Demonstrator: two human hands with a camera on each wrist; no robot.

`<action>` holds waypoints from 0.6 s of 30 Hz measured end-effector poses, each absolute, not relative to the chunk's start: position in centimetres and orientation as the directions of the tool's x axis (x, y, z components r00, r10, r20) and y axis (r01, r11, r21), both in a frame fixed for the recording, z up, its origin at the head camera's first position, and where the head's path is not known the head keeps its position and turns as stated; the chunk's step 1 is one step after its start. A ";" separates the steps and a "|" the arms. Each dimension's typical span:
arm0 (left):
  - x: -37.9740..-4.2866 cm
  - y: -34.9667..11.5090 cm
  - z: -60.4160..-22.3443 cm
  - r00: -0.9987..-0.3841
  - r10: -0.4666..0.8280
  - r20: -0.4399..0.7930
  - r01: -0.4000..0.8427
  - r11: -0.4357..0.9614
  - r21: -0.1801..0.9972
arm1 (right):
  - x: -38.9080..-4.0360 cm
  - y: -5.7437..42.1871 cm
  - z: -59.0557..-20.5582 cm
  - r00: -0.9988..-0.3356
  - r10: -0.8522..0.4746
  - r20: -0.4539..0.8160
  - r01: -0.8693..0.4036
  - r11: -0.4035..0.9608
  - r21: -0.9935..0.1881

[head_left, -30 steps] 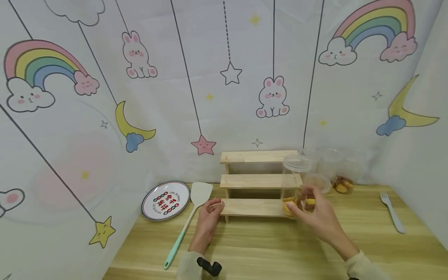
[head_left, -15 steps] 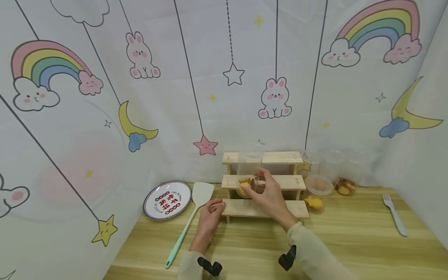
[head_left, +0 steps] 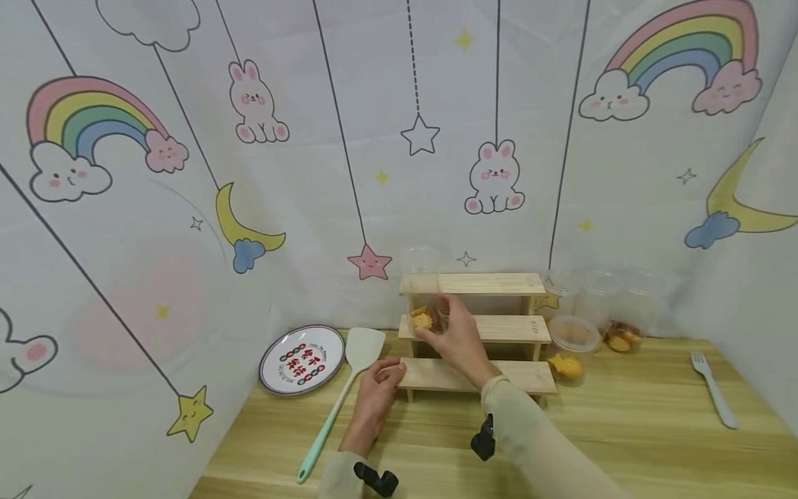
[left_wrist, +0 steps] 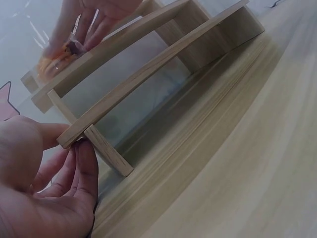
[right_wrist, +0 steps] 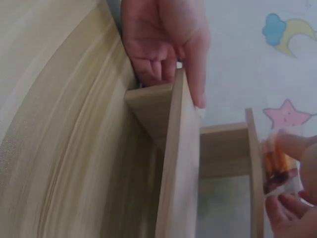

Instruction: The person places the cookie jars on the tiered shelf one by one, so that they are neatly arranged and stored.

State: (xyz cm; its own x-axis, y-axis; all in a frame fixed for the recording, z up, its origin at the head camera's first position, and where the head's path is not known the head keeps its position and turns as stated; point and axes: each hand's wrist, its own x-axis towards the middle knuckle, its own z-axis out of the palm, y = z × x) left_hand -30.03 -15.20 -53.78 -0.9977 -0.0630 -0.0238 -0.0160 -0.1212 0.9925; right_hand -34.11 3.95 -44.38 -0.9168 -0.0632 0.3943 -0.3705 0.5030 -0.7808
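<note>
A three-step wooden stand (head_left: 520, 375) stands on the table in front of the patterned cloth. My left hand (head_left: 376, 394) pinches the left end of its lowest step, thumb above and fingers curled underneath, as the left wrist view shows. With thumb and fingertips, my right hand (head_left: 460, 338) grips a tall clear plastic jar (head_left: 422, 319) with yellow and brown snack pieces in its bottom. The jar is upright at the left end of the middle step. From the right wrist side, the jar (right_wrist: 280, 166) shows between thumb and fingers, right beside the step's edge.
Right of the stand is a clear jar (head_left: 566, 366) with yellow pieces, and behind it are more clear jars (head_left: 623, 336). A light fork (head_left: 714, 389) lies at far right. To the left are a white plate (head_left: 302, 360) with red print and a spatula (head_left: 364, 350) with a mint handle.
My right hand has carried the jar leftward from the stand's right end to the left end of the middle step. My left hand has kept its hold on the lowest step.
</note>
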 end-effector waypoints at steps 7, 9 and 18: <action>-30.2 -15.1 -53.7 -0.997 -0.070 -0.029 -0.021 -0.118 0.993 | -33.7 4.6 -44.7 -0.898 -0.127 0.422 -0.422 0.523 -0.741; -30.2 -15.1 -53.7 -0.997 -0.066 -0.029 -0.021 -0.118 0.993 | -33.1 5.2 -44.9 -0.890 -0.159 0.427 -0.443 0.520 -0.730; -29.9 -15.2 -53.8 -0.998 -0.053 -0.029 -0.022 -0.131 0.991 | -27.8 10.3 -46.8 -0.806 -0.155 0.571 -0.560 0.510 -0.653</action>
